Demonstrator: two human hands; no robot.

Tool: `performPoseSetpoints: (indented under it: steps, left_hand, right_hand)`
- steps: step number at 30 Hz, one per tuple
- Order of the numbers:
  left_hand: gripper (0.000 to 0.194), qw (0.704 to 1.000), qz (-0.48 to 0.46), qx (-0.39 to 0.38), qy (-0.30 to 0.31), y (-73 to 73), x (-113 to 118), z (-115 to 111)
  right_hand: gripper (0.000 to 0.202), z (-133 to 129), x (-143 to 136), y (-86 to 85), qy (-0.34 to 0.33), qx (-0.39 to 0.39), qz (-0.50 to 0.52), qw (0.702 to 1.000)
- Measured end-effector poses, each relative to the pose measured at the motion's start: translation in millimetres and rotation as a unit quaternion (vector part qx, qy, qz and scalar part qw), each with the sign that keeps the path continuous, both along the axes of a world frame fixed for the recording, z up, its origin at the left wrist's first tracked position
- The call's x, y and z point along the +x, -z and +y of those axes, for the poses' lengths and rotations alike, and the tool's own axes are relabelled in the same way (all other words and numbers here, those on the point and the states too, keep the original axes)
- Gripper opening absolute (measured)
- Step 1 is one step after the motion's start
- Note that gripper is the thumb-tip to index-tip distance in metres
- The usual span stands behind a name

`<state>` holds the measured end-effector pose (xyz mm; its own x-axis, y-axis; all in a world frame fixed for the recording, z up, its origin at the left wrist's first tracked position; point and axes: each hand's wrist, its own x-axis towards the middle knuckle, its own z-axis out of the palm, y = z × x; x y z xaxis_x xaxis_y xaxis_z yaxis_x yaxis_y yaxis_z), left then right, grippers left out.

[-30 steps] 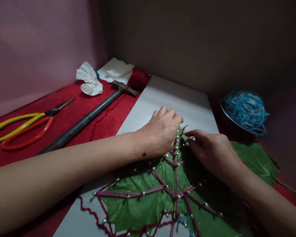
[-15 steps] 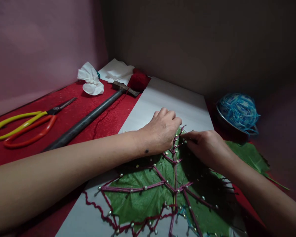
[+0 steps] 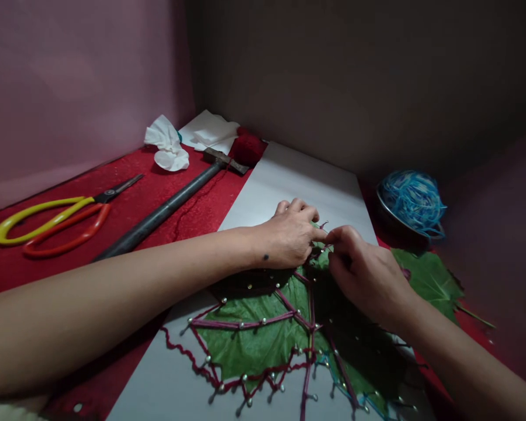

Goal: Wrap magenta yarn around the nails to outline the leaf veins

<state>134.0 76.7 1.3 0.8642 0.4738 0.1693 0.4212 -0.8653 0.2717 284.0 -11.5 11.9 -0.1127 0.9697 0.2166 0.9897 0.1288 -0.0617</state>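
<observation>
A large green leaf (image 3: 256,345) lies on a white board (image 3: 131,394), ringed and crossed by small nails. Purple yarn (image 3: 217,323) runs between nails along the leaf's veins, and dark red yarn (image 3: 193,365) zigzags along its lower left edge. Over the leaf's far tip, my left hand (image 3: 294,234) rests with fingers bent and apart, the forefinger stretched to the right. Its thumb is hidden. My right hand (image 3: 366,272) meets that fingertip, its thumb and forefinger closed at the purple yarn by the nails; the strand itself is mostly covered.
Left of the board lie a hammer (image 3: 170,203) and yellow-and-orange-handled scissors (image 3: 65,219) on a red surface (image 3: 127,169). Crumpled white tissue (image 3: 169,146) and a red yarn ball (image 3: 249,147) sit at the back. On the right are a blue yarn ball (image 3: 411,199) in a bowl and another leaf (image 3: 429,280).
My left hand has loosened from a tighter curl, its forefinger now extended to the right. My right fingertips have drawn up against it. The whole view has shifted slightly.
</observation>
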Motion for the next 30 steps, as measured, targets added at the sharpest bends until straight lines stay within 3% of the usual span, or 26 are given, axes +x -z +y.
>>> performPoseSetpoints:
  steps: [7,11,16,24,30]
  left_hand:
    - [0.026,1.000,-0.017,-0.023,0.007,-1.5,1.2,0.5]
    - [0.015,0.995,-0.048,-0.081,-0.016,-2.2,1.7,3.6]
    - [0.008,0.989,-0.057,-0.128,-0.056,-3.6,3.5,6.8]
    - [0.016,0.993,0.010,-0.087,-0.073,-3.8,8.0,5.9]
    - [0.017,0.997,0.020,-0.017,-0.070,0.6,11.6,7.2]
  right_hand:
    - [0.015,7.7,6.4,-13.8,-0.081,-0.017,0.114,0.990]
    - [0.017,18.5,14.2,-16.8,-0.101,-0.043,0.174,0.979]
    - [0.013,30.3,19.8,-12.0,-0.091,-0.082,0.217,0.969]
    - [0.012,41.5,19.8,-3.4,-0.027,-0.087,0.249,0.964]
    - [0.015,46.0,14.6,2.9,0.012,-0.046,0.184,0.982]
